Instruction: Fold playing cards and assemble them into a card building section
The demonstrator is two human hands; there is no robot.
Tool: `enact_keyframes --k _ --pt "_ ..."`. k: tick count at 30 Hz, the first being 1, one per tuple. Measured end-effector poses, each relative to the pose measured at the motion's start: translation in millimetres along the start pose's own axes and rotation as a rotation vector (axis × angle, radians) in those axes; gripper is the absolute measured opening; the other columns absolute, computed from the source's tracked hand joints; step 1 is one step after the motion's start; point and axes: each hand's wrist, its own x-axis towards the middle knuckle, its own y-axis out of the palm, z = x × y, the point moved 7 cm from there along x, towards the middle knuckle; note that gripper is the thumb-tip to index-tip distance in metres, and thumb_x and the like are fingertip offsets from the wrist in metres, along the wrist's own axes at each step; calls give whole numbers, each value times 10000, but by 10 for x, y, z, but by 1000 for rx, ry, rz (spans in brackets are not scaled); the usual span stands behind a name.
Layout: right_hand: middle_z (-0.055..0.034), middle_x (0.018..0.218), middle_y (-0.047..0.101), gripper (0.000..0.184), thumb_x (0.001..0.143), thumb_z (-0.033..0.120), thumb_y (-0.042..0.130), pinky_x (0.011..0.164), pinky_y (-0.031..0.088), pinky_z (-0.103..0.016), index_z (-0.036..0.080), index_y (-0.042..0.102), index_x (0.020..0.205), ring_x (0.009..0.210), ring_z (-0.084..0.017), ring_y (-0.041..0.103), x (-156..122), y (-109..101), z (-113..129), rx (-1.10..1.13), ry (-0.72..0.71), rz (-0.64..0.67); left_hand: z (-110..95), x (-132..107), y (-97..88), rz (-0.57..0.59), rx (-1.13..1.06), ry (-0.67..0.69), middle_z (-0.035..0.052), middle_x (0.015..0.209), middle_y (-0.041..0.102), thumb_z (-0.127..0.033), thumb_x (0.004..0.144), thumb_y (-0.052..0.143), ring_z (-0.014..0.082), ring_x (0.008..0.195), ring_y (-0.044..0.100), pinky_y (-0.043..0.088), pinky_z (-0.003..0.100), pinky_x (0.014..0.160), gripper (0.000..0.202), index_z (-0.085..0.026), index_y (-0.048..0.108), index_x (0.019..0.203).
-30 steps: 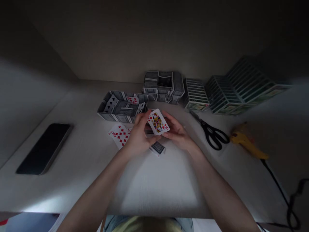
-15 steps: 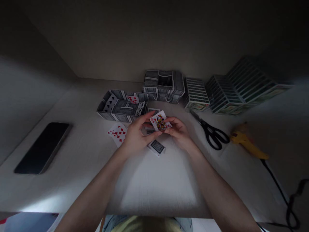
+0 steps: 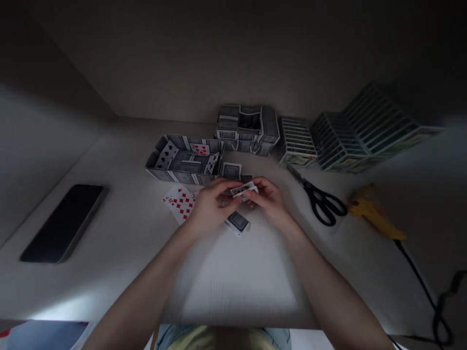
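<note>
Between both sets of fingertips I grip a playing card (image 3: 244, 190), its face partly showing and its near edge seemingly bent up. My left hand (image 3: 213, 201) is closed on its left side, thumb in front. My right hand (image 3: 268, 198) pinches its right side. Just below them a face-down card (image 3: 238, 221) lies on the table, with another blue-backed card (image 3: 231, 170) beyond my left fingers. To the left, several face-up red cards (image 3: 180, 201) fan out, partly hidden by my left hand. An open box made of cards (image 3: 184, 172) stands behind them.
A larger structure built of cards (image 3: 248, 129) stands at the back, beside slatted card stacks (image 3: 297, 138). Black-handled scissors (image 3: 323, 201) and a yellow glue gun (image 3: 374, 214) with a black cord lie at right. A dark phone (image 3: 63, 223) rests at far left.
The card, a queen of diamonds held face up before, is now tilted and looks bent between my fingers. My right hand has shifted slightly inward and my left fingers slightly lower.
</note>
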Motion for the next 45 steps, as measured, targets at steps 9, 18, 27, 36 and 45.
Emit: enact_keyframes --k 9,18,27,36,45 --pt "43 704 571 272 635 370 679 504 496 -249 232 528 814 534 -98 544 -21 80 -33 139 40 35 200 -45 99 -57 5 -172 50 848 641 -349 713 603 154 703 620 505 276 587 390 -187 496 1052" --pt "4 799 631 246 624 361 687 620 490 -279 232 611 820 684 -133 573 -8 40 40 36 -8 -8 145 -16 0 -191 -108 -144 65 968 622 -308 693 629 156 820 603 498 287 697 383 -186 525 1041" --pt "20 684 639 241 583 328 720 611 489 -279 209 615 765 594 -119 579 7 52 -74 70 91 57 138 14 -30 -180 -194 -233 55 932 650 -334 697 620 147 790 607 491 278 711 356 -166 588 1010" --pt "19 630 635 201 558 342 733 545 498 -294 212 619 661 542 -132 575 2 73 -95 29 117 41 201 22 -10 -99 -83 -156 50 997 631 -333 758 549 170 906 587 465 295 803 319 -199 602 1043" --pt "23 515 593 168 608 366 708 499 438 -273 224 620 613 486 -130 546 -2 60 -115 -96 62 34 121 22 15 -69 162 -69 55 945 618 -290 813 470 182 903 573 449 319 803 278 -204 588 1050"
